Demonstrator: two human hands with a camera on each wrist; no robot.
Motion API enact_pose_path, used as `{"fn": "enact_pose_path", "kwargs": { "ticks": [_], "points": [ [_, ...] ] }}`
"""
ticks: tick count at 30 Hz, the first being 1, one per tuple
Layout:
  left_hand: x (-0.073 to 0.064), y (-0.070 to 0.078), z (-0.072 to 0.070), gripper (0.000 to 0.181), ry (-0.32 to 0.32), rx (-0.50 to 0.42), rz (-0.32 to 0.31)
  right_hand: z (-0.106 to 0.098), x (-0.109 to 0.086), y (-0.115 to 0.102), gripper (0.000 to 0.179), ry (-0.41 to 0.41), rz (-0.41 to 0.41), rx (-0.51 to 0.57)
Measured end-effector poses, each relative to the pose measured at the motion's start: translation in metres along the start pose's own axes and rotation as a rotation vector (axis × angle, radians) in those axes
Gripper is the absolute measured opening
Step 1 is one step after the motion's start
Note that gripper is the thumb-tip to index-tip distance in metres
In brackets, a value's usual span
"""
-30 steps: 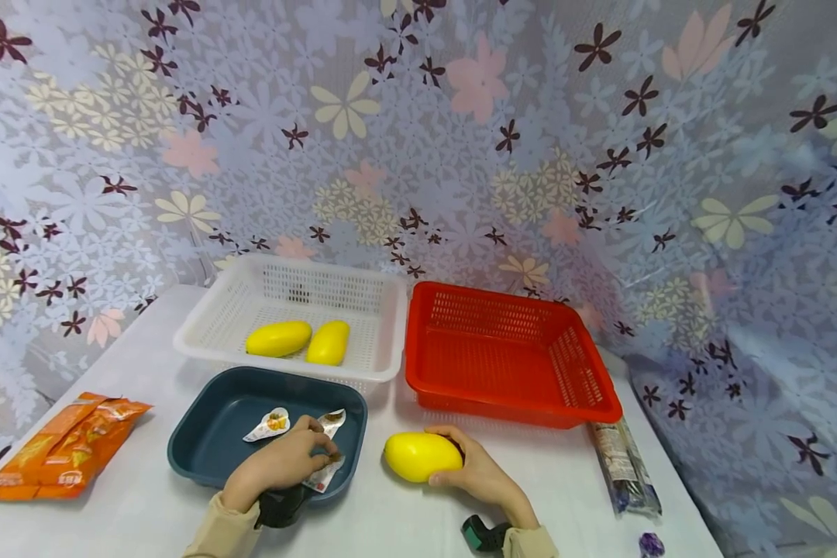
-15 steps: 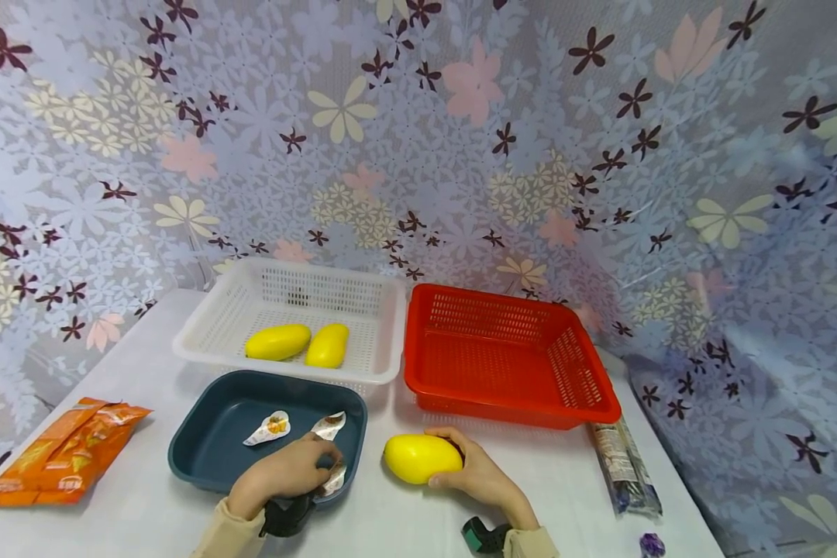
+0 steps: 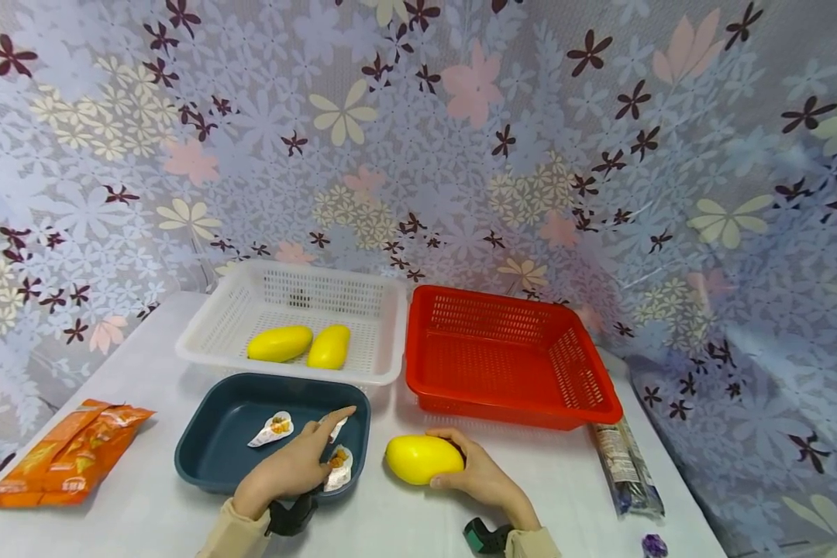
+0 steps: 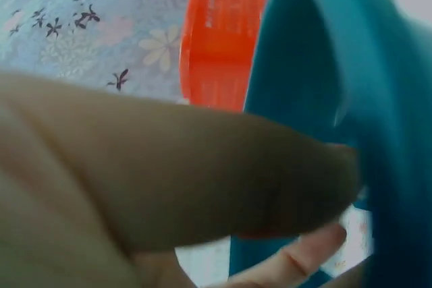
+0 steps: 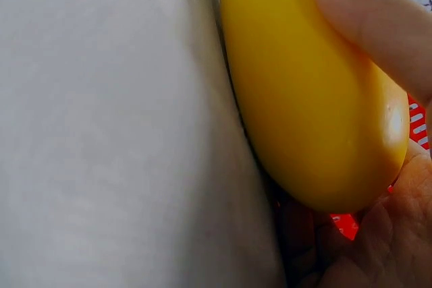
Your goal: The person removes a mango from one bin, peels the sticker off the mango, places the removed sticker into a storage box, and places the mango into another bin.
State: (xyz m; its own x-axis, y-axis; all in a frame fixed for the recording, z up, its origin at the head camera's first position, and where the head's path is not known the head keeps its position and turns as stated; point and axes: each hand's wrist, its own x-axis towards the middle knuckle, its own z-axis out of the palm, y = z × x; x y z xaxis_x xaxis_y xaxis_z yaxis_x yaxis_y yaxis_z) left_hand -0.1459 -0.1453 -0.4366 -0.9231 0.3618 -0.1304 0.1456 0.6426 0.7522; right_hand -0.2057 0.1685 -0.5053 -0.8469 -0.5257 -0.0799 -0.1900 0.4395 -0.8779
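My right hand (image 3: 480, 474) grips a yellow mango (image 3: 421, 459) on the white table, thumb on the near side and fingers round its far end. The right wrist view shows this mango (image 5: 310, 92) large, with the thumb across it. My left hand (image 3: 289, 465) reaches into a dark teal basin (image 3: 202, 461), its index finger stretched over a small white wrapped packet (image 3: 337, 428), which it partly hides. Beside the thumb lies a second such packet (image 3: 339, 469) with orange print, and a third packet (image 3: 272, 428) lies farther left.
Behind the basin, a white basket (image 3: 209, 333) holds two mangoes (image 3: 280, 343). A red basket (image 3: 509, 411) stands to its right. An orange snack bag (image 3: 66, 453) lies at the left; a clear long package (image 3: 625, 469) and a small purple piece (image 3: 653, 545) lie at the right.
My left hand's index finger has stretched out toward the far right packet, and the nearer right packet now shows more. The right hand and its mango stay in place.
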Motion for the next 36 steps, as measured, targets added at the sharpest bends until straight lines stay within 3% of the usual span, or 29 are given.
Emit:
{"fn": "enact_pose_path", "kwargs": {
  "ticks": [5,10,16,19,22,29,36],
  "points": [
    [-0.004,-0.002,-0.02,0.064,0.096,0.012,0.004,0.001,0.0,0.0,0.068,0.0,0.001,-0.009],
    [-0.016,-0.009,-0.055,0.061,0.299,-0.01,-0.047,0.001,0.0,0.0,0.067,0.001,0.0,-0.012],
    [-0.031,-0.029,-0.091,0.067,0.589,0.004,-0.107,0.001,0.0,0.0,0.067,0.001,0.018,-0.009],
    [-0.03,-0.04,-0.103,0.073,0.726,-0.016,-0.137,0.001,-0.001,0.0,0.067,-0.004,0.021,-0.001],
    [-0.024,-0.048,-0.111,0.082,0.81,-0.069,-0.158,0.0,-0.001,-0.001,0.067,0.0,0.025,-0.002],
    [-0.016,-0.063,-0.124,0.093,0.912,-0.135,-0.225,-0.002,-0.001,-0.003,0.067,-0.006,0.018,-0.011],
    [-0.009,-0.082,-0.127,0.104,0.814,-0.171,-0.283,-0.004,-0.002,-0.002,0.066,-0.015,0.007,0.029]
  ]
}}
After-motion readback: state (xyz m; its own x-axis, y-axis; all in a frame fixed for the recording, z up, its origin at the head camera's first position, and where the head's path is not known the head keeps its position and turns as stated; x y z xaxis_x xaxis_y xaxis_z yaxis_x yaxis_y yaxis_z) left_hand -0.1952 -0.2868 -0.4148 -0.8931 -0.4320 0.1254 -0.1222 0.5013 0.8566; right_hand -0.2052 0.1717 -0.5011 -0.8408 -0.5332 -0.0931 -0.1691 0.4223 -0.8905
